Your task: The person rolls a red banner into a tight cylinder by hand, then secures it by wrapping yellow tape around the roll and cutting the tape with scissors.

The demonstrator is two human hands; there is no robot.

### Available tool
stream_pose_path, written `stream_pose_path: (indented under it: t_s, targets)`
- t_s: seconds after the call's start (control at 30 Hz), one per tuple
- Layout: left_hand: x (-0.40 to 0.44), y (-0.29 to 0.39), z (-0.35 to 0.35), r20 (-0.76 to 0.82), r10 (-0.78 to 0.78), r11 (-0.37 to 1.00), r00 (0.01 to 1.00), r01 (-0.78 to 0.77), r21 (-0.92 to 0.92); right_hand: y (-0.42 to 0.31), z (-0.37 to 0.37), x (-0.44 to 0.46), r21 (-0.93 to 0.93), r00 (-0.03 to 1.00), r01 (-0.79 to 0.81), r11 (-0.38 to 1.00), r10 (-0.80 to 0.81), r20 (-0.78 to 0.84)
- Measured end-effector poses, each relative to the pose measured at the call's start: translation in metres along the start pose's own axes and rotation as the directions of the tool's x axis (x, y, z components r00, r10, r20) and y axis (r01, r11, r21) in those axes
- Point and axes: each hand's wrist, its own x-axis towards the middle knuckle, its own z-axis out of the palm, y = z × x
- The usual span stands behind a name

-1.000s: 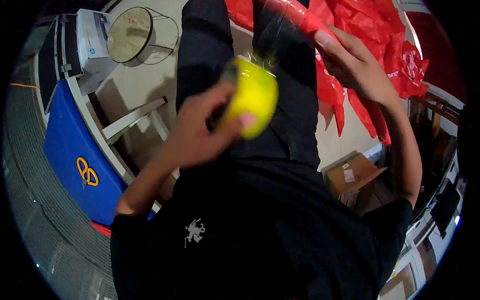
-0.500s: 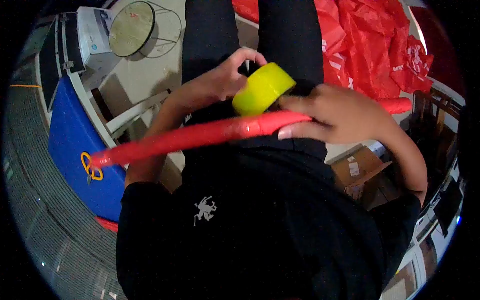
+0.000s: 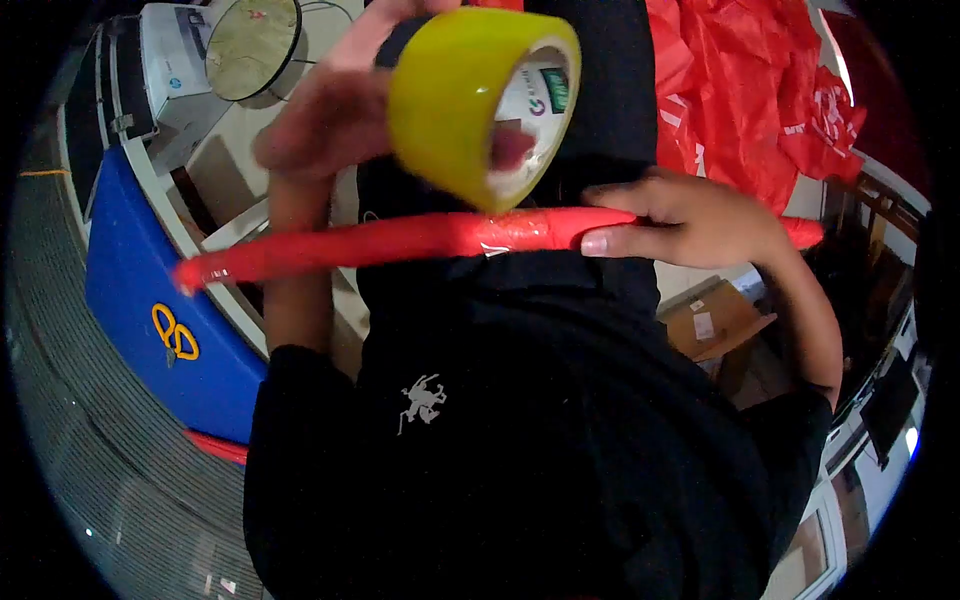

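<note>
A wide roll of yellow tape (image 3: 440, 105) is held up close to the camera by my left hand (image 3: 325, 125), which is closed on it and blurred by motion. One fingertip shows inside the roll's white printed core. Below it a long, thin red roll (image 3: 360, 245), wrapped in shiny material, lies across my lap and body. My right hand (image 3: 705, 220) grips this red roll toward its right end, thumb on the near side. A glossy patch shows on the red roll near its middle, just under the tape; whether a strip joins the two, I cannot tell.
Crumpled red plastic sheets (image 3: 730, 90) with white print lie at the upper right. An open cardboard box (image 3: 705, 325) is beneath my right arm. On the left are a blue panel (image 3: 150, 270) with yellow-handled scissors (image 3: 175, 332), a round stool (image 3: 252, 45) and a white box (image 3: 178, 60).
My left hand has lifted the tape roll up and left, toward the camera, turning its core into view. The red roll's left end has risen slightly; my right hand still grips it.
</note>
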Motion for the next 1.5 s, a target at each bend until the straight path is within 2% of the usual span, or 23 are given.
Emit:
stream_pose_path:
  t_s: [0.13,0.17,0.2,0.23,0.27,0.3,0.37,0.4,0.5,0.57,0.6,0.67,0.7,0.73,0.83,0.93,0.97,1.07,1.2,1.3,1.37,1.43,1.5]
  targets:
    - [-0.007,0.035,-0.007,0.304,0.004,1.0,0.953,-0.005,0.001,-0.005,-0.014,-0.011,-0.008,0.998,0.032,0.999,-0.032,0.057]
    - [-0.006,0.045,-0.005,0.406,0.013,1.0,0.914,-0.009,-0.012,0.001,-0.016,-0.012,0.047,0.992,0.115,0.992,-0.117,0.037]
    - [-0.005,0.056,-0.002,0.503,0.018,1.0,0.864,-0.009,-0.02,0.001,-0.021,-0.015,0.05,0.994,0.109,0.993,-0.11,0.013]
    - [-0.004,0.064,0.002,0.587,0.019,1.0,0.809,-0.003,-0.029,-0.002,-0.027,-0.018,0.072,0.995,0.038,0.997,-0.044,0.087]
    - [-0.002,0.072,0.006,0.652,0.023,0.999,0.758,0.001,-0.036,-0.004,-0.033,-0.02,0.091,0.987,-0.033,0.995,0.019,0.157]
    - [-0.002,0.079,0.011,0.692,0.012,1.0,0.722,0.011,-0.028,-0.002,-0.04,-0.018,0.059,0.981,0.056,0.997,-0.066,0.183]
    - [-0.003,0.087,0.024,0.736,-0.028,0.999,0.676,0.03,0.011,0.001,-0.05,-0.015,0.021,0.98,0.012,1.0,-0.016,0.2]
    - [-0.006,0.092,0.031,0.703,-0.097,0.995,0.705,0.047,0.089,0.002,-0.056,-0.013,-0.029,0.971,-0.029,0.999,0.035,0.237]
    - [-0.011,0.093,0.049,0.59,-0.215,0.967,0.778,0.083,0.243,0.005,-0.056,0.001,-0.073,0.988,-0.025,0.997,0.035,0.151]
    - [-0.008,0.085,0.058,0.533,-0.156,0.95,0.832,-0.021,0.311,0.008,-0.058,0.01,-0.172,0.999,-0.051,0.984,0.049,-0.018]
    - [-0.008,0.082,0.06,0.514,-0.131,0.939,0.848,-0.059,0.338,0.006,-0.062,0.009,-0.185,0.999,-0.047,0.982,0.044,-0.02]
    - [-0.015,0.063,0.062,0.488,0.014,0.849,0.873,-0.268,0.456,0.002,-0.071,0.007,-0.099,0.978,-0.121,0.988,0.102,-0.184]
    - [-0.021,0.051,0.064,0.446,0.088,0.808,0.891,-0.325,0.491,0.003,-0.072,0.006,-0.12,0.98,-0.114,0.986,0.091,-0.18]
    - [-0.031,0.036,0.062,0.348,0.164,0.82,0.923,-0.323,0.473,0.005,-0.072,0.004,-0.12,0.958,-0.096,0.988,0.059,-0.281]
    - [-0.044,0.019,0.06,0.129,0.314,0.68,0.941,-0.317,0.661,0.006,-0.075,0.008,-0.185,0.914,-0.061,0.981,-0.02,-0.406]
    - [-0.036,0.011,0.071,0.106,0.338,0.829,0.935,-0.35,0.436,0.007,-0.071,0.007,-0.174,0.893,-0.059,0.983,-0.025,-0.449]
    - [-0.042,0.004,0.069,0.143,0.332,0.749,0.932,-0.353,0.561,0.006,-0.07,0.006,-0.163,0.886,-0.048,0.985,-0.033,-0.462]
    - [-0.048,-0.012,0.064,0.242,0.403,0.566,0.883,-0.448,0.692,0.002,-0.07,0.003,-0.225,0.893,-0.004,0.974,-0.098,-0.439]
    - [-0.06,-0.019,0.048,0.202,0.357,0.644,0.912,-0.397,0.654,-0.005,-0.065,0.0,-0.181,0.875,0.028,0.983,-0.111,-0.472]
    - [-0.065,-0.014,0.045,0.266,0.343,0.588,0.901,-0.427,0.687,-0.012,-0.066,-0.002,-0.121,0.894,0.065,0.991,-0.112,-0.434]
    - [-0.068,-0.011,0.045,0.168,0.249,0.789,0.954,-0.3,0.537,-0.019,-0.066,-0.004,-0.184,0.882,0.046,0.982,-0.126,-0.455]
    - [-0.059,-0.01,0.038,0.12,0.227,0.829,0.966,-0.257,0.497,-0.018,-0.062,0.002,-0.252,0.849,0.054,0.966,-0.178,-0.498]
    - [-0.05,-0.003,0.051,-0.041,0.164,0.937,0.986,-0.142,0.318,-0.024,-0.063,0.007,-0.33,0.813,0.062,0.942,-0.24,-0.53]
